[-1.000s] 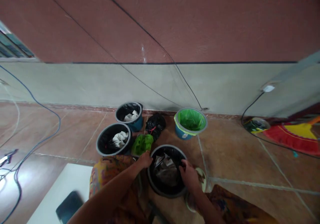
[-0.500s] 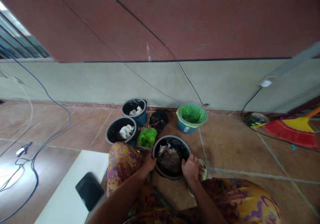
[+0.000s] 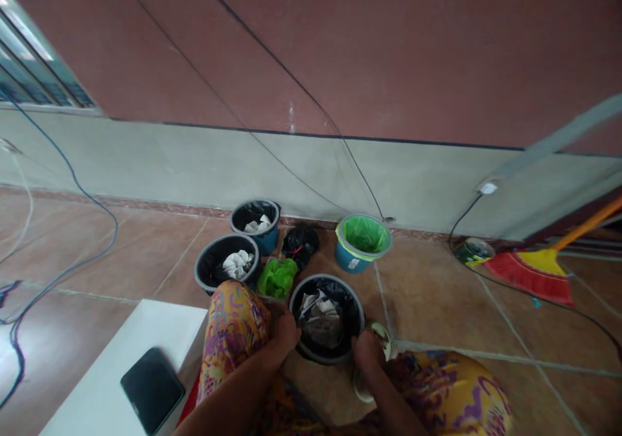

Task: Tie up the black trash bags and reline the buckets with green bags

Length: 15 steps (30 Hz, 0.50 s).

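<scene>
Between my knees stands a bucket with a grey rim and a black plastic liner, holding crumpled white paper and a brownish wad. My left hand is closed at its left edge, fingers partly hidden. On the opposite side my right hand is closed against the rim. Pale round objects lie partly hidden beside my right hand. Just beyond the bucket sit a bright green plastic bag and a tied black bag with a red tie.
Two more black-lined buckets with white paper stand at left. A blue bucket with a green liner is near the wall. A phone lies on a white board. A red-yellow broom and cables are around.
The camera view has shifted, so the scene sits a little lower and farther left. My hands remain at the bucket's sides, now curled tighter and lower along its near edge.
</scene>
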Available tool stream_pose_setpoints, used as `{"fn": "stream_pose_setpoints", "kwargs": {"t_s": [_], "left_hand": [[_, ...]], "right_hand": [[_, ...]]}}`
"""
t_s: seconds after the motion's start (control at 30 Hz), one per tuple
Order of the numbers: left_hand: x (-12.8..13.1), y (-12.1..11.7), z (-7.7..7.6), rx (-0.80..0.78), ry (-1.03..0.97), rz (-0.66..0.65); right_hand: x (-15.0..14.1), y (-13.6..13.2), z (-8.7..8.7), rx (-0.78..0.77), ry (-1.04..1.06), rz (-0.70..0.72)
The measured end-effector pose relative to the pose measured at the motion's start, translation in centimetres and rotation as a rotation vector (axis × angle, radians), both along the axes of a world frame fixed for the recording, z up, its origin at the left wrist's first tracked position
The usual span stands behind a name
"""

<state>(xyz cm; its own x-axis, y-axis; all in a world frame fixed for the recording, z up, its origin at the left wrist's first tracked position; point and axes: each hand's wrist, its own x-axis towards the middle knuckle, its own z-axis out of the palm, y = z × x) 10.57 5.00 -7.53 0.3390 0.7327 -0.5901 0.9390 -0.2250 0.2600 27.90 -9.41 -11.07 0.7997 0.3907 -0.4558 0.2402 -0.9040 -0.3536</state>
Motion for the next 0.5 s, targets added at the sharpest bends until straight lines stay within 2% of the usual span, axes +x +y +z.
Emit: {"fn": "stream_pose_setpoints", "kwargs": {"t_s": [0.17, 0.33, 0.4, 0.5], "left_hand": [[0.1, 0.1, 1.0, 0.071, 0.037, 0.04], [0.5, 1.0, 2.8, 0.123, -0.04, 0.044], [1.5, 1.8, 4.0, 0.146, -0.103, 0.054], [4.2, 3.4, 5.6, 0.13, -0.311, 0.092]], "right_hand": [[0.8, 0.1, 1.1, -0.068, -0.06, 0.127], [4.1, 0.7, 3.8, 0.03, -0.088, 0.168], [5.9, 1.3, 4.8, 0.127, -0.043, 0.094], [9.0, 2.6, 5.3, 0.353, 0.119, -0.13]]}}
